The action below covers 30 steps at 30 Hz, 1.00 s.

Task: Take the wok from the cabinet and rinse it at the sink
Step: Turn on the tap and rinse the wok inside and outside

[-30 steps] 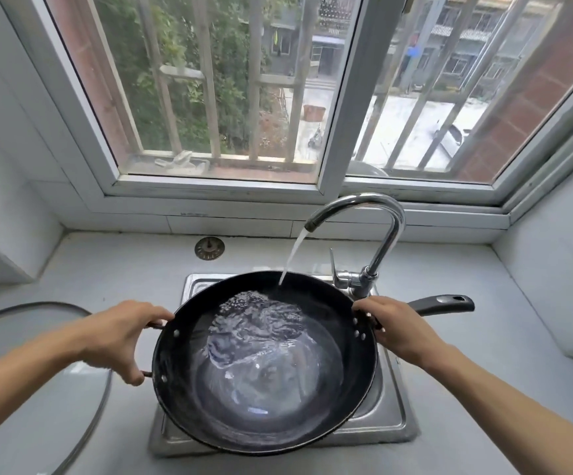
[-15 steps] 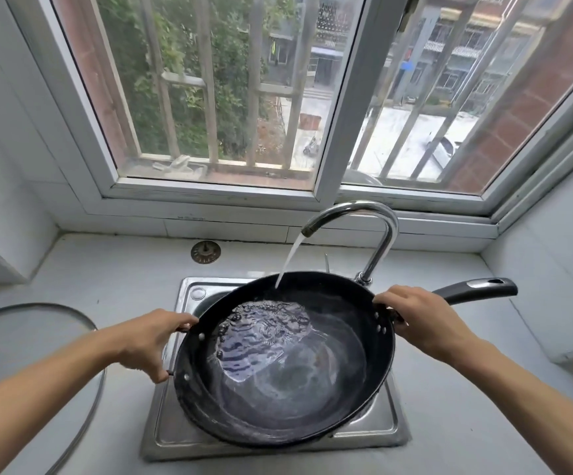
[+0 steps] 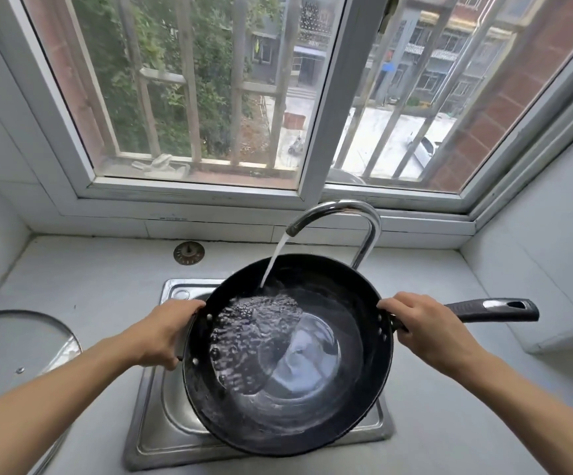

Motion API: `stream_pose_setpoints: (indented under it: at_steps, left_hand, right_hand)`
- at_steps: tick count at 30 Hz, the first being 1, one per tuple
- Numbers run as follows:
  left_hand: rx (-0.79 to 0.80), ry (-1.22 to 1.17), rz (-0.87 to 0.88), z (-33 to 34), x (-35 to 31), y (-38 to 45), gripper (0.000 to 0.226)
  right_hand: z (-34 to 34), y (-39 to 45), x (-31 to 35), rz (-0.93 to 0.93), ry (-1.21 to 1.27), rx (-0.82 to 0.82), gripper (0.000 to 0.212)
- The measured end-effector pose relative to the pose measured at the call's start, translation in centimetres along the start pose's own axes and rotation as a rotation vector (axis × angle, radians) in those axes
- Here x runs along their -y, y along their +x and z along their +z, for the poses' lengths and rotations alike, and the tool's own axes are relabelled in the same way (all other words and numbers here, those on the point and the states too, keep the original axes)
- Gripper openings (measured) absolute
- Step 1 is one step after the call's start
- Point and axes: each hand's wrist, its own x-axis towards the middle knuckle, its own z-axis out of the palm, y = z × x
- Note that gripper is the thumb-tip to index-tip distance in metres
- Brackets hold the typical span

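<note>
Left hand [image 3: 166,332] grips the small side handle at the left edge of the wok [image 3: 329,406], with the fingers curled around it and the forearm coming from the lower left. Further left, a glass lid [image 3: 21,341] lies flat on the grey bench [image 3: 100,289]. The black wok is held over the steel sink [image 3: 151,423] and covers most of the basin. Inside the wok there is shallow water, rippled on the left part and calmer near the middle. A stream of water falls from the curved faucet [image 3: 347,214] and lands at the far inner wall of the wok. Behind the sink, a round drain stopper [image 3: 189,253] rests on the bench. The right hand [image 3: 425,329] is closed around the base of the long handle [image 3: 494,310], which points to the right, and the right forearm comes from the lower right.
</note>
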Motion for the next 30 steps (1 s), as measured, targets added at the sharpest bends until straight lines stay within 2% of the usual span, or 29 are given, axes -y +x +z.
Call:
stream_pose_setpoints:
  at_steps: [4,9,12,17,19,21,24,26,30]
  left_hand:
    - [-0.066,0.035,0.057,-0.7,-0.3,-0.5,0.093]
    - [0.140,-0.018,-0.027,-2.4,-0.1,-2.1,0.095]
    - [0.243,-0.047,-0.093,-2.3,1.3,-3.5,0.076]
    - [0.249,-0.047,-0.038,-3.4,1.6,-5.4,0.044]
    - [0.213,-0.066,-0.020,-3.6,1.9,-6.0,0.031]
    - [0.101,-0.098,0.049,-3.4,2.7,-6.4,0.021]
    - [-0.099,-0.008,0.176,-3.9,3.4,-6.4,0.029]
    - [-0.173,0.114,0.268,-4.1,3.6,-6.3,0.037]
    - [-0.332,0.247,0.340,-3.6,3.3,-6.7,0.026]
  right_hand:
    - [0.8,-0.4,-0.2,0.041,0.064,0.020,0.056]
    - [2.3,-0.2,0.0,0.025,0.097,0.049,0.050]
    - [3.3,-0.1,0.3,-0.040,0.089,0.104,0.048]
    - [4.9,-0.3,0.7,-0.086,0.116,0.181,0.041]
    - [5.4,-0.5,0.6,-0.127,0.130,0.190,0.041]
    - [5.8,-0.8,0.6,-0.147,0.149,0.185,0.042]
    - [6.2,-0.9,0.3,-0.147,0.181,0.177,0.045]
    - [6.3,-0.6,-0.2,-0.147,0.205,0.178,0.045]
    - [6.6,-0.5,-1.0,-0.151,0.238,0.206,0.045]
